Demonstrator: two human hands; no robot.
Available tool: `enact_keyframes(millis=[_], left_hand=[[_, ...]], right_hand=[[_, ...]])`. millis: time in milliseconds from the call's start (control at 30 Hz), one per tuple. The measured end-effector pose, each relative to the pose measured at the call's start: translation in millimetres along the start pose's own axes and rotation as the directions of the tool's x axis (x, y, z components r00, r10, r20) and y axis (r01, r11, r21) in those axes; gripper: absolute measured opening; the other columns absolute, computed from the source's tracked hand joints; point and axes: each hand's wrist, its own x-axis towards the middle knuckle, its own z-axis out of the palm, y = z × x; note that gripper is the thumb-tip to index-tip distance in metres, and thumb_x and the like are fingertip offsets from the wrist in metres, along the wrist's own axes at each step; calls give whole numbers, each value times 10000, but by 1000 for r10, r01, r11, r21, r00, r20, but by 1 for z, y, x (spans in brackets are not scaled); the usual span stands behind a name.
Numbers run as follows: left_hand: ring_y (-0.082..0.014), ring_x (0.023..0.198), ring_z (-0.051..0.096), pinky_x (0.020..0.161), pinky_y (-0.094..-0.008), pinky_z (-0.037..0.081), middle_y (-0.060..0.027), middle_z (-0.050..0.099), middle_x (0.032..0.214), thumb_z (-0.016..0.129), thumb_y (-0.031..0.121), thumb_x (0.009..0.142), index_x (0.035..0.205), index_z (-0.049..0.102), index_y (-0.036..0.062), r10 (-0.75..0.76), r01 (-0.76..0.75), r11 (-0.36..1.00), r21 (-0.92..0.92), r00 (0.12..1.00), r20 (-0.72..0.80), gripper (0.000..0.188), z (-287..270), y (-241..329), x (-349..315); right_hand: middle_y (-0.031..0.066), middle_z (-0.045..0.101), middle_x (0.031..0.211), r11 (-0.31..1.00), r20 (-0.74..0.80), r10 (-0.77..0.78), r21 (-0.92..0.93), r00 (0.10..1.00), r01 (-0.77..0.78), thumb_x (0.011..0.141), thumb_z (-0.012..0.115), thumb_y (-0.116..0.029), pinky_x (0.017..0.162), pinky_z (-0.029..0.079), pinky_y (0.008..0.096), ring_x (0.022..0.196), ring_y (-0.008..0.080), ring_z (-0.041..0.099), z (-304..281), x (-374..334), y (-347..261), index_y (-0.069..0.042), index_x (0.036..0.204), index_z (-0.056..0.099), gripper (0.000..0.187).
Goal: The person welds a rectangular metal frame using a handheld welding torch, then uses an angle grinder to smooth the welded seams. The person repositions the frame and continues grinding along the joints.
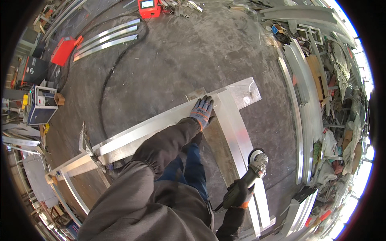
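Note:
My left hand [202,110], in a grey glove with orange trim, lies flat with fingers stretched out on a metal frame [144,128], near the corner where two bars meet. My right hand [238,193], in a dark glove, grips an angle grinder [260,165] by its body. The grinder's round disc [254,153] is beside the frame's right-hand bar [235,128]; whether it touches the metal I cannot tell. A flat metal plate [248,93] extends beyond the corner. At the frame's left part, a clamp [89,149] sits across the bar.
A black cable [103,92] curves over the floor behind the frame. Several metal bars [106,38] lie at the far left near a red case [63,51] and a red machine [148,9]. Long metal profiles [302,116] and a scrap heap [341,120] line the right side.

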Motion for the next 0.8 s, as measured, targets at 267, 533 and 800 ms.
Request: enact_keyframes(millis=[267,533,800], left_hand=[[-326,1054,646,900,-403,492,-195,680,1112,572,459,942,1266,583,20,-207,471,280,-836,880,427,545,-36,97,-91],[-234,1034,657,873,-359,519,-180,691,1099,609,518,911,1204,617,-25,-324,613,-161,-774,707,628,618,-63,64,-35],[-316,1145,612,990,-375,456,-208,660,1176,542,443,931,1261,590,-1,-251,720,-25,-694,667,701,555,-49,66,-19]], right_hand=[[100,614,787,975,205,-25,-211,978,69,757,721,-178,536,541,355,589,223,625,75,85,12,-33,1131,520,449],[147,660,932,768,272,-132,-580,953,272,939,583,-375,670,511,396,815,270,654,183,159,68,-41,1047,560,352],[97,639,895,855,248,-70,-483,966,186,950,498,-502,657,502,394,784,252,636,163,183,81,-101,1001,596,416]])
